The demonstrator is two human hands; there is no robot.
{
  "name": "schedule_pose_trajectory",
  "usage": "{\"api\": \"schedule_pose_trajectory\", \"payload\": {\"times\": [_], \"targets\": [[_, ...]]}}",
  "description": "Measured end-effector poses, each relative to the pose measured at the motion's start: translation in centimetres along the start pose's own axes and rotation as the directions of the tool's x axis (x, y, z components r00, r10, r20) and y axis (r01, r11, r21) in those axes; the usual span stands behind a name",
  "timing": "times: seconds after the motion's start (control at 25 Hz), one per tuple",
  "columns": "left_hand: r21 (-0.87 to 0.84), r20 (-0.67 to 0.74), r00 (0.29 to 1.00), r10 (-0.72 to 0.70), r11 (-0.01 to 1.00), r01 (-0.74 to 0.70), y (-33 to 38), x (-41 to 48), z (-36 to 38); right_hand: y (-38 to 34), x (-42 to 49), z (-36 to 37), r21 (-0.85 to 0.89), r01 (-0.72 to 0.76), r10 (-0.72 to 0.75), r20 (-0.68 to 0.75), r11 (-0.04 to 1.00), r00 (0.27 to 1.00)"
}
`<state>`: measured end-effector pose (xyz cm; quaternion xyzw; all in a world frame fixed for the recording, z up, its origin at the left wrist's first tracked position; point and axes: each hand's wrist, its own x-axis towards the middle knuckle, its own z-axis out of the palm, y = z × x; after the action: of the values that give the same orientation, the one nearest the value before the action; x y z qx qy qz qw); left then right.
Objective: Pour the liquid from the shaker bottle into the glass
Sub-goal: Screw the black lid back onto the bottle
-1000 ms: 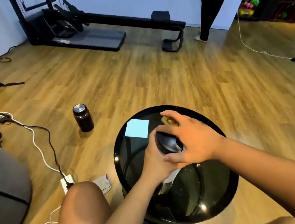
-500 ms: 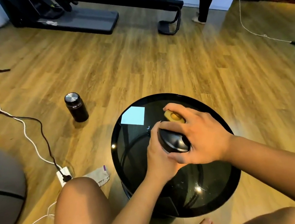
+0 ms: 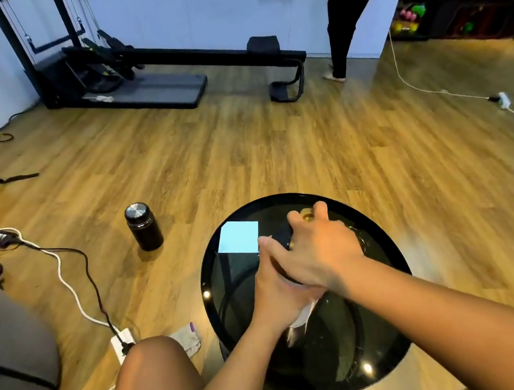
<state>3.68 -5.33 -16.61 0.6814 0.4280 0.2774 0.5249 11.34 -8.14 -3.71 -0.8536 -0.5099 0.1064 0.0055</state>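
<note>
Both my hands are over the round black glass worktop [image 3: 219, 303], and I place everything else from it. My left hand [image 3: 277, 297] is wrapped around the body of the shaker bottle [image 3: 298, 319], its grip pressed closed on it near the middle of the worktop; only a pale sliver of the bottle shows below my palm. My right hand [image 3: 321, 252] lies over the top of the bottle, fingers curled down on its dark lid [image 3: 281, 236], so that grip is clamped on the lid. A yellowish thing [image 3: 307, 214] peeks out past my right fingertips toward the far rim of the worktop; I cannot tell what it is. A pale blue square of paper [image 3: 239, 242] lies flat on the far left part of the worktop, just beside my left knuckles. On the floor to the left of the worktop stands a dark flask with a metal cap [image 3: 143, 227], well apart from it.
</note>
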Motion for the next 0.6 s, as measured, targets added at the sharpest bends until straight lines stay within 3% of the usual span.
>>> {"api": "schedule_pose_trajectory", "payload": {"times": [0.16,0.24,0.36,0.44,0.52,0.6], "targets": [[-0.058,-0.055,0.998,-0.005,0.998,0.002,0.1,-0.4,-0.3,3.2,0.5,-4.0,-0.051,-0.026,0.033,0.127,0.998,0.991],[-0.065,-0.046,0.999,-0.001,0.998,-0.002,0.2,-0.4,-0.4,3.9,0.5,-5.1,-0.062,0.109,-0.099,0.141,0.992,0.985],[-0.064,-0.036,0.999,-0.011,0.998,0.008,-0.1,-0.3,-0.6,3.4,0.2,-4.6,0.029,0.359,-0.357,0.201,0.933,0.912],[-0.068,-0.023,1.0,-0.013,0.998,0.011,-0.1,-0.4,-0.7,2.8,0.0,-3.2,0.031,0.279,-0.281,0.164,0.96,0.946],[-0.079,-0.012,1.0,-0.01,0.997,0.009,-0.2,-0.3,-0.8,2.2,-0.4,-2.0,-0.062,0.148,-0.144,0.054,0.987,0.988],[-0.074,-0.006,1.0,-0.014,0.997,0.014,-0.3,-0.3,-0.8,1.5,-1.0,-1.9,-0.174,0.108,-0.111,-0.006,0.979,0.994]]}}
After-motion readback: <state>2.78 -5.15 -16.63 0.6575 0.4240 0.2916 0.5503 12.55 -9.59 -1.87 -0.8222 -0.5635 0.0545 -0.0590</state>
